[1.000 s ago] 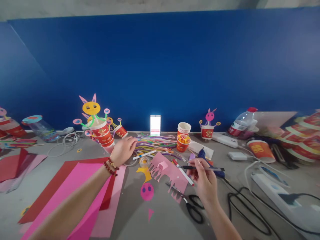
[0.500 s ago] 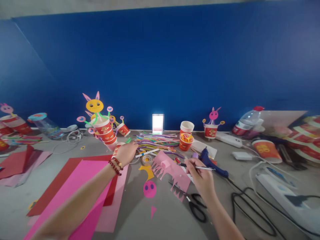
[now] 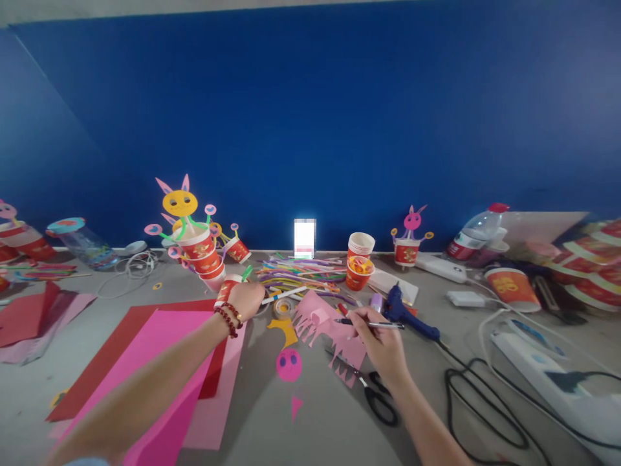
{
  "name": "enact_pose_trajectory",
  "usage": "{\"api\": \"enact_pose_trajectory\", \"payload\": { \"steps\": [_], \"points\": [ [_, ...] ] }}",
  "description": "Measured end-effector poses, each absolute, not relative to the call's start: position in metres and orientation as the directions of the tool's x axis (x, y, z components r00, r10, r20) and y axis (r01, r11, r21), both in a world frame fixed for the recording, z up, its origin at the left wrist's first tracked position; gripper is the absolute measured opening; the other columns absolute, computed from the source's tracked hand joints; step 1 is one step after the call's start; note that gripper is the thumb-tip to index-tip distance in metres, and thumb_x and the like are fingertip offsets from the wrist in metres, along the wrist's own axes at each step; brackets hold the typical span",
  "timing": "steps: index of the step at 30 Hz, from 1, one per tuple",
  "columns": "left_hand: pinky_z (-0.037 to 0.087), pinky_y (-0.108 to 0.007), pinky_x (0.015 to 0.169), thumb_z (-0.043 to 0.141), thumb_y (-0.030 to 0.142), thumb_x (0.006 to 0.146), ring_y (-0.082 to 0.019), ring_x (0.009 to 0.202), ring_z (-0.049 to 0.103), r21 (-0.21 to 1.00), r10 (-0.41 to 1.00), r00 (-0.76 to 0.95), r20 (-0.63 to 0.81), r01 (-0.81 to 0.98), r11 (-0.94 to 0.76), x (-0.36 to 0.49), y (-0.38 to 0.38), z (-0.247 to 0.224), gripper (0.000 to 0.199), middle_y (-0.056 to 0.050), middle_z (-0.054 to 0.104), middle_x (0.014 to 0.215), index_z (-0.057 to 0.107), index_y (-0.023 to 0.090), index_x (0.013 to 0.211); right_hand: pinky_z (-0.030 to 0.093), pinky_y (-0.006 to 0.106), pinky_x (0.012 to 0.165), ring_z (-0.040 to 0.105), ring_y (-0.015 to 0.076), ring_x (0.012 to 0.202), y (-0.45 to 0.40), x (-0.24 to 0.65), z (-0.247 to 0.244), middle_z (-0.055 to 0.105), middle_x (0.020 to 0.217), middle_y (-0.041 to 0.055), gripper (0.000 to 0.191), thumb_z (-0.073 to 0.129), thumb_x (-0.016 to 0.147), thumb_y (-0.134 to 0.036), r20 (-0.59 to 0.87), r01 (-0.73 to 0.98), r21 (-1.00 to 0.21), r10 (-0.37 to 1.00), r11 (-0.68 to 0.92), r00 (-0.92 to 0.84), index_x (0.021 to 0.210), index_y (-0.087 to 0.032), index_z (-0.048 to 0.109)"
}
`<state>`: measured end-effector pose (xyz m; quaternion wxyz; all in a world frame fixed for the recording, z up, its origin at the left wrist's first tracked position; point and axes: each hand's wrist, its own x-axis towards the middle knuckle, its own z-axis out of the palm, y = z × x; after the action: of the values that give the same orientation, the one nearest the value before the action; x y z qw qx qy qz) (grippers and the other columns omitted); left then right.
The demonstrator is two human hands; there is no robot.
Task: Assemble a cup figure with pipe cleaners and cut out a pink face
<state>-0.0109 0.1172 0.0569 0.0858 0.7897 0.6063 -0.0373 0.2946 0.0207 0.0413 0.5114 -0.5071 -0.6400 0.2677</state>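
Note:
My right hand (image 3: 373,336) grips a pen (image 3: 388,325) between thumb and fingers, its tip pointing left over the cut pink paper (image 3: 315,317). My left hand (image 3: 248,299), wearing beaded bracelets, is beside a small red paper cup (image 3: 228,288) with a green pipe cleaner (image 3: 248,272). Its fingertips are hidden behind the hand, so what they hold cannot be seen. In front of me lies a round magenta paper face (image 3: 289,366) with two blue eyes. Below it is a small pink paper triangle (image 3: 296,408). Scissors (image 3: 378,402) lie partly on the pink paper.
Colourful pipe cleaners (image 3: 301,273) lie in a pile behind a tape roll (image 3: 283,308). Coloured paper sheets (image 3: 160,349) spread at left. A blue glue gun (image 3: 412,317) with a black cable (image 3: 473,414) and a power strip (image 3: 543,382) occupy the right. Decorated cups (image 3: 194,246) stand at back left.
My right hand has moved a little left with the pen over the pink paper. My left hand has shifted slightly right, showing more of the red cup. The view has moved slightly.

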Motion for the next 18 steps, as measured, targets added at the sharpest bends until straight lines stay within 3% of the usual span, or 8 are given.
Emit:
{"api": "enact_pose_trajectory", "payload": {
  "steps": [5,9,13,18],
  "points": [
    [0.056,-0.044,0.088,0.062,0.033,0.096,-0.024,0.105,0.064,0.095,0.951,0.226,-0.213,0.973,-0.210,-0.009,0.122,0.057,0.034,-0.010,0.061,0.124,0.058,0.015,0.125,0.041,0.024,0.056,0.053,0.0144,0.056,0.021,0.293,0.041,0.057,0.060,-0.0018,0.031,0.053,0.097,-0.041,0.377,0.360,-0.869,0.925,0.340,0.036,0.075,-0.020,0.060],
    [0.056,-0.043,0.088,0.061,0.033,0.097,-0.023,0.104,0.064,0.177,0.940,0.253,-0.230,0.960,-0.216,-0.015,0.120,0.064,0.031,-0.009,0.062,0.121,0.060,0.016,0.121,0.040,0.024,0.054,0.052,0.0141,0.055,0.020,0.292,0.042,0.057,0.059,-0.0018,0.031,0.054,0.097,-0.042,0.358,0.351,-0.880,0.933,0.320,0.046,0.074,-0.020,0.059],
    [0.055,-0.040,0.085,0.063,0.030,0.094,-0.021,0.096,0.065,0.351,0.940,0.294,-0.176,0.910,-0.219,-0.024,0.113,0.078,0.019,-0.006,0.067,0.107,0.065,0.016,0.106,0.039,0.023,0.052,0.052,0.0131,0.054,0.019,0.291,0.043,0.058,0.059,-0.0018,0.029,0.056,0.096,-0.039,0.368,0.327,-0.882,0.929,0.339,0.030,0.074,-0.020,0.060],
    [0.049,-0.030,0.072,0.060,0.026,0.088,-0.020,0.082,0.066,0.697,0.959,0.282,-0.007,0.689,-0.198,-0.011,0.101,0.087,0.015,-0.001,0.066,0.082,0.058,0.021,0.102,0.042,0.022,0.050,0.056,0.0133,0.055,0.010,0.287,0.043,0.065,0.066,0.0005,0.020,0.057,0.096,-0.034,0.411,0.215,-0.890,0.912,0.401,-0.001,0.085,-0.020,0.065]
  ]
}}
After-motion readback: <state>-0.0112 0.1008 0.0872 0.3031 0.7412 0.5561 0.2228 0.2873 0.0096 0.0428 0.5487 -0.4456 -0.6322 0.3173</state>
